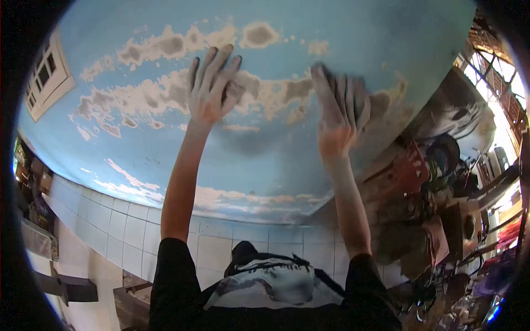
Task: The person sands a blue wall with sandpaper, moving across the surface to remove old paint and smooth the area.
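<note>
A light-blue wall (276, 176) fills the view, marked with ragged white and grey patches where the paint is gone or filled. My left hand (212, 91) lies against it on a patch at upper middle, fingers spread and pointing up, with dust on them. To its right, my right hand (342, 105) rests with stretched, dust-covered fingers close together over the right end of the patched band. Its fingertips are smeared by motion, and I cannot tell whether something thin lies under them. A grey filled spot (298, 91) shows between the hands.
White tiles (132, 231) line the foot of the wall. A white-framed window (49, 77) is at upper left. Cluttered household goods crowd the right side, with a red item (411, 168) among them. A dark strap-like piece (77, 289) is at lower left.
</note>
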{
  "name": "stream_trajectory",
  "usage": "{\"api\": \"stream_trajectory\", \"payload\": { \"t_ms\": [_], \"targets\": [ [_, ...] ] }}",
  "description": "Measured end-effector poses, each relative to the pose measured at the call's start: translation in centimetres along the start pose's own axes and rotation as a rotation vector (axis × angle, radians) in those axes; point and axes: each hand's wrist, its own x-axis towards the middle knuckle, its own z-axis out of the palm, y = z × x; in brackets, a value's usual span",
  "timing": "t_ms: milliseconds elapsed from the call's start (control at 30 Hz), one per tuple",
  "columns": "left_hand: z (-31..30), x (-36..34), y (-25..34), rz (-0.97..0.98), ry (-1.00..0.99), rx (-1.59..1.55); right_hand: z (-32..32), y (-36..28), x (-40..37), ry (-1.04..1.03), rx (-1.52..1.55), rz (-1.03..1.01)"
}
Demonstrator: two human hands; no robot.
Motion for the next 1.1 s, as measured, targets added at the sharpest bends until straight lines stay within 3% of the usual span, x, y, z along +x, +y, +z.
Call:
{"api": "stream_trajectory", "payload": {
  "t_ms": [167,200,367,433,467,533,567,733,767,833,867,933,967,1033,1067,1100],
  "targets": [
    [0.1,0.1,0.1,0.021,0.007,-0.017,0.5,-0.5,4.0,0.174,0.133,-0.118],
    [0.5,-0.1,-0.1,0.028,0.041,-0.019,-0.8,-0.7,3.7,-0.007,0.136,-0.119],
    [0.5,-0.2,-0.1,0.034,0.012,-0.033,0.1,-0.3,-3.5,-0.068,0.150,-0.074],
    [0.6,-0.2,-0.1,0.025,0.045,-0.020,1.2,1.9,-3.1,0.075,1.391,0.722],
    [0.6,-0.2,-0.1,0.018,0.030,-0.017,1.0,3.5,-2.4,0.079,1.393,0.713],
    [0.2,-0.4,0.1,0.012,0.014,-0.019,-0.8,5.9,-0.3,-0.296,0.798,0.911],
    [0.1,-0.5,0.3,-0.023,0.012,-0.043,-0.8,5.8,-0.3,-0.288,0.793,0.911],
    [0.0,-1.2,3.2,-0.156,0.032,-0.162,0.7,3.5,-1.1,-0.145,0.218,-0.336],
    [-0.1,-1.7,3.7,-0.147,0.031,-0.167,0.9,3.2,-1.0,-0.141,0.215,-0.328],
    [0.2,-2.5,4.7,-0.084,-0.044,-0.266,1.7,3.3,0.1,-0.244,0.523,0.287],
    [0.1,-2.6,5.1,-0.081,-0.039,-0.273,2.7,3.1,1.0,-0.239,0.516,0.288],
    [-0.6,-2.4,6.0,-0.153,-0.133,-0.387,5.1,1.5,2.6,0.429,0.573,0.308],
    [-0.8,-2.2,6.1,-0.157,-0.134,-0.384,4.9,0.5,1.9,0.425,0.576,0.307],
    [-1.3,-2.4,6.1,-0.307,-0.004,-0.523,3.0,-2.1,-0.2,-0.138,0.342,-0.083],
    [-1.6,-2.7,5.6,-0.307,-0.005,-0.528,2.5,-2.5,0.1,-0.249,0.312,-0.257],
    [-2.1,-3.3,4.8,-0.292,-0.053,-0.489,2.3,-2.1,0.6,-0.249,0.307,-0.256]
  ]
}}
